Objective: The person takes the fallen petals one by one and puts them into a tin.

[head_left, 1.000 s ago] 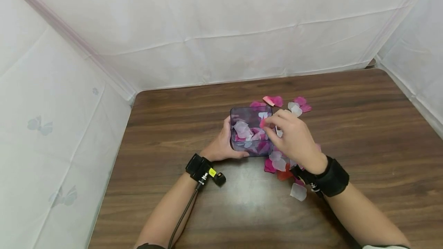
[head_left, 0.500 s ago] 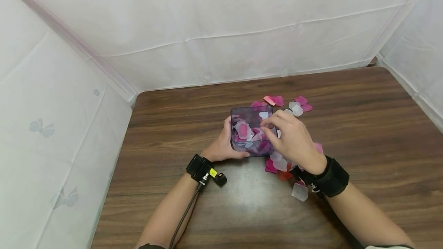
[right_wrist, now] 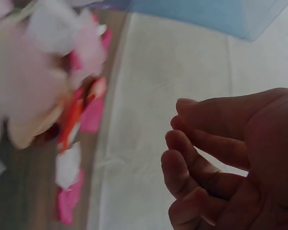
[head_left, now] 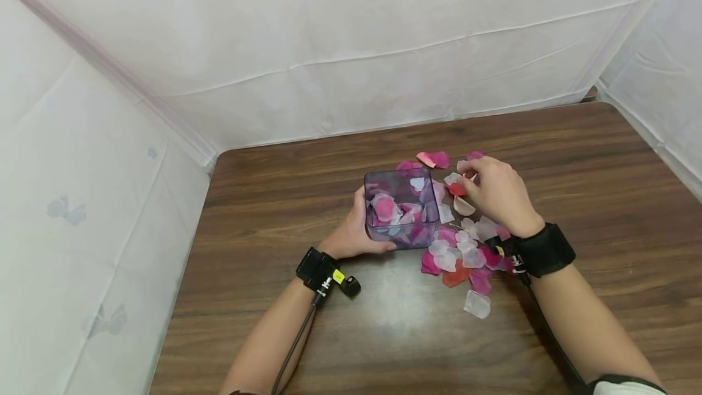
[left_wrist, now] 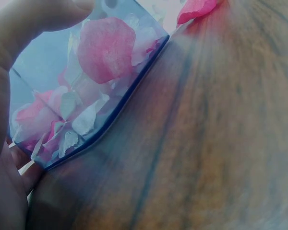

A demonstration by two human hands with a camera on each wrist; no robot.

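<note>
My left hand [head_left: 356, 230] grips a see-through purplish square box [head_left: 390, 179] from its left side, thumb along the near wall. Pink and white flower petals [head_left: 404, 212] lie inside it, a round pink petal [left_wrist: 107, 50] showing large through the wall in the left wrist view. Right of the box, my right hand [head_left: 499, 191] is over scattered petals, its fingers bent close to a red petal [head_left: 457, 188] and a pale petal [head_left: 463, 206]. In the right wrist view its fingertips [right_wrist: 175, 165] are loosely curled near the thumb, with nothing between them.
A heap of white, pink and red petals [head_left: 466, 252] lies right of the box, with a single white petal [head_left: 477, 304] nearer me. More pink petals [head_left: 437, 159] lie behind the box. The wooden table [head_left: 263, 200] meets a white cloth wall [head_left: 329, 47] at the back.
A pink petal pinched by my right hand over the box dropped onto the petals inside. The right hand then moved right to the loose petals. The left hand stays on the box.
</note>
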